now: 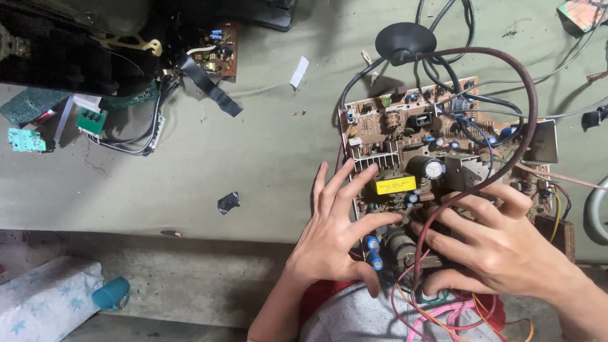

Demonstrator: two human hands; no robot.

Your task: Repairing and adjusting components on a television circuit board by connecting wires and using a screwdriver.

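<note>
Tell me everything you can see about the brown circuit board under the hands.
The brown circuit board lies flat on the grey-green surface, component side up. It carries a yellow-topped transformer, a black cylindrical capacitor, finned metal heat sinks and blue capacitors. Black and dark red cables loop over it. The left hand and right hand rest spread-fingered on its near edge.

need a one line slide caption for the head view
Both hands, left and right, spread over a brown circuit board amid tangled wires on a grey floor.
</note>
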